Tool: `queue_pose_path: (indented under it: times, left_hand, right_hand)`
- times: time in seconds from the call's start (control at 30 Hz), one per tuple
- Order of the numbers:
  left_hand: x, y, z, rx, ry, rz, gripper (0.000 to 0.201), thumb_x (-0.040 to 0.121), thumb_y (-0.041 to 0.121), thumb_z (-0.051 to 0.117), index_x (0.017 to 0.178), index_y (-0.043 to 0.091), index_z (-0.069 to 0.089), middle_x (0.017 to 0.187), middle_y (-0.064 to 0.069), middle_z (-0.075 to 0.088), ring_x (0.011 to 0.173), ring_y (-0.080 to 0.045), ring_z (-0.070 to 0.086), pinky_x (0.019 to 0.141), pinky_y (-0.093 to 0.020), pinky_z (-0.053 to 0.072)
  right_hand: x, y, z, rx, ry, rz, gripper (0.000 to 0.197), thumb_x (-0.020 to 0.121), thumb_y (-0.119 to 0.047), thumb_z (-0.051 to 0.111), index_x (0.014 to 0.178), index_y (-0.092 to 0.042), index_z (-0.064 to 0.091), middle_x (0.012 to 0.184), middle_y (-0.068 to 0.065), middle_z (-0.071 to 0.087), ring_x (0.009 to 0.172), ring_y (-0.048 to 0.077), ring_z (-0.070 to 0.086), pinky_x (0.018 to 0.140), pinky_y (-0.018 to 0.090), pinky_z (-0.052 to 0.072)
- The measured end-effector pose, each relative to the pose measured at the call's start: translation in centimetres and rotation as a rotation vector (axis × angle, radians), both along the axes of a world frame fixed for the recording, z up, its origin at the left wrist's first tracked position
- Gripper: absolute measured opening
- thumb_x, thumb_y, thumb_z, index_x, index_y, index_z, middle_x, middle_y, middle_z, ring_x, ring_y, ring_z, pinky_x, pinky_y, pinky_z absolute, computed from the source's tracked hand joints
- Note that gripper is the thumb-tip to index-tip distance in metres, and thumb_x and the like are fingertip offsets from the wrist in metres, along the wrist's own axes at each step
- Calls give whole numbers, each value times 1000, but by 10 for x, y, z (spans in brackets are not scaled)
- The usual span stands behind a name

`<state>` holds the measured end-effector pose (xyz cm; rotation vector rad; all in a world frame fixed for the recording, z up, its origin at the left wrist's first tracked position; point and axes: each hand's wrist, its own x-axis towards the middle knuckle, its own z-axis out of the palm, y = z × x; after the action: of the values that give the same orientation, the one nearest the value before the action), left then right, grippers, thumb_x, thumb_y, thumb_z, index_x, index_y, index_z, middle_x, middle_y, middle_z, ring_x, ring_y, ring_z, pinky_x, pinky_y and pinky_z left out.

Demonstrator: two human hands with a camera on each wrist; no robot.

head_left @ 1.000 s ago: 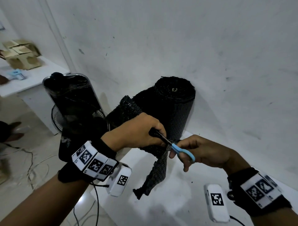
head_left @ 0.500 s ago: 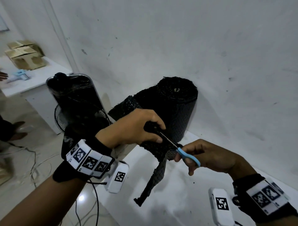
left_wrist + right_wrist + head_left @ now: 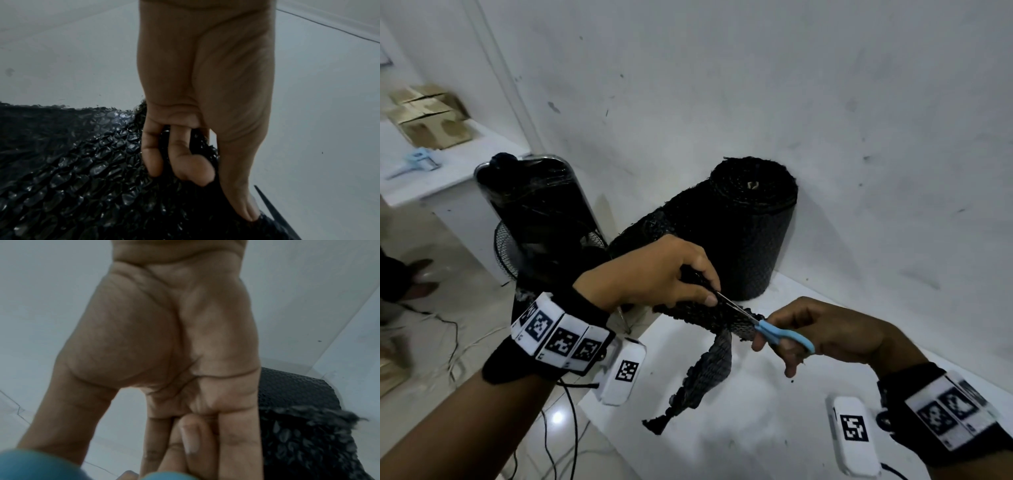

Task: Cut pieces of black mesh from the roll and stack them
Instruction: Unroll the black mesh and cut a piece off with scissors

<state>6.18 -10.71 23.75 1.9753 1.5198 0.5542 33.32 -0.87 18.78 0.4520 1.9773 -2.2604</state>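
Note:
A black mesh roll (image 3: 750,222) stands upright on the white table (image 3: 756,428) against the wall. Its loose end stretches left and forward to my left hand (image 3: 654,274), whose fingers (image 3: 180,162) curl round the bunched mesh (image 3: 72,170). My right hand (image 3: 822,332) holds blue-handled scissors (image 3: 780,334); their blades lie in the mesh just right of my left thumb. A cut strip of mesh (image 3: 709,370) hangs below the scissors toward the table. In the right wrist view the blue handle (image 3: 30,465) is at the bottom edge and the mesh (image 3: 304,426) lies to the right.
A black wrapped object (image 3: 534,212) and a fan (image 3: 517,253) stand on the floor left of the table. Cables (image 3: 465,342) run over the floor. A second white table (image 3: 448,171) at far left carries cardboard boxes (image 3: 428,120) and a blue tool (image 3: 417,164).
Both hands have shifted slightly right and lower with the mesh and scissors. The scissors have pulled back a little from my left hand, showing more blade.

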Motion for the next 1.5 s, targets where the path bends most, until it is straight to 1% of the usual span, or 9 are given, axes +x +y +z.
queue_pose_path:
  times: [0.07,0.2,0.37,0.53,0.73,1.03,1.2,1.37,1.5]
  left_hand:
    - [3,-1,1,15,35,-23,14,84,29,79,98,25,78,97,10,67,85,-9,67,66,-14,51]
    - [3,-3,3,39,85,-19,16,83,34,80,99,28,77,96,11,67,85,-9,66,70,-20,52]
    - [8,-5,3,83,116,-20,24,75,35,86,95,26,77,93,13,62,83,1,59,69,-8,41]
    - [13,-5,3,141,109,-31,19,75,33,87,91,25,79,89,12,59,81,0,57,69,-8,39]
    - [17,-6,3,127,104,-52,21,75,33,87,93,25,79,90,14,54,78,6,54,66,-6,37]
    - [14,-8,3,124,70,8,25,70,35,89,90,25,79,92,13,58,75,6,55,65,-8,39]
    - [24,-8,-2,166,75,-30,22,72,36,88,88,25,79,87,14,57,75,1,56,65,-10,38]
    - [23,-7,-7,183,60,6,22,72,38,88,88,26,79,87,12,59,75,-2,57,65,-13,40]
    - [27,-7,-11,167,52,20,24,71,42,87,88,27,78,87,10,61,79,-9,61,67,-27,51]
  right_hand:
    - [-2,-1,1,1,2,-9,35,83,-26,68,111,-5,73,70,-2,56,67,12,57,74,33,55]
    - [-1,-2,-2,6,4,-41,36,81,-30,72,109,-9,75,71,0,55,66,12,57,76,37,56]
    - [0,-1,-4,-5,0,-41,51,73,-46,82,110,-12,75,74,5,57,68,14,58,77,39,56]
    - [-1,-1,-5,-5,-2,-32,35,83,-28,70,112,-10,74,73,0,58,70,13,57,78,39,56]
    - [-1,-2,-5,-35,8,-10,36,84,-21,64,115,-5,71,75,4,56,70,15,57,78,40,56]
    - [1,-4,-5,-43,38,13,45,79,-40,80,109,-7,74,72,6,57,67,17,58,74,35,56]
    - [-3,-5,-11,-68,59,-6,40,88,-24,65,118,2,67,72,4,56,68,15,55,74,36,56]
    - [-4,-10,-16,-74,89,-47,29,85,-16,66,112,-4,72,72,0,54,63,10,56,70,32,56]
    - [-9,-12,-15,-96,104,-36,34,87,-25,69,114,-4,71,70,-2,58,66,10,58,71,34,57]
